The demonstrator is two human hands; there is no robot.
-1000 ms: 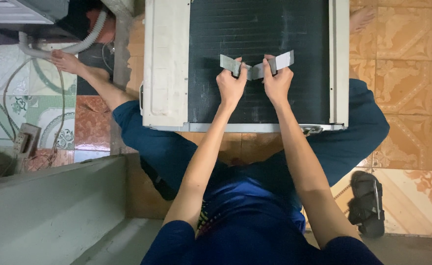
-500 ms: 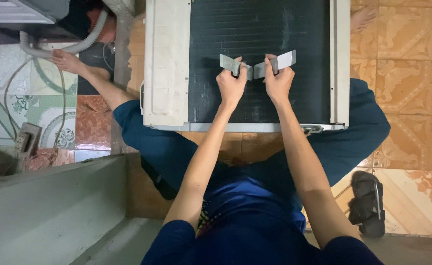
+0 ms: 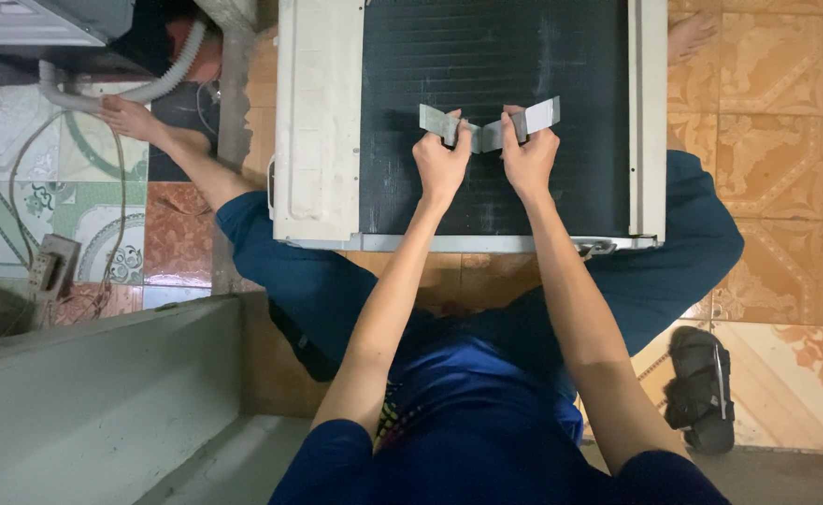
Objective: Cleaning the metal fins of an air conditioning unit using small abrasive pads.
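Note:
A white air-conditioner unit (image 3: 318, 122) lies flat on the floor in front of me, its black finned coil (image 3: 523, 47) facing up. My left hand (image 3: 441, 161) grips a small grey metal comb-like tool (image 3: 437, 122) pressed on the fins. My right hand (image 3: 527, 159) grips a second grey tool (image 3: 535, 118) beside it. The two tools meet at the middle of the coil, angled toward each other. I sit with my legs in blue trousers spread around the unit's near edge.
A grey corrugated hose (image 3: 159, 79) and cables lie on patterned tiles at the left, near a bare foot (image 3: 131, 120). A black sandal (image 3: 701, 388) rests on orange tiles at the right. A grey ledge (image 3: 93, 402) runs along the lower left.

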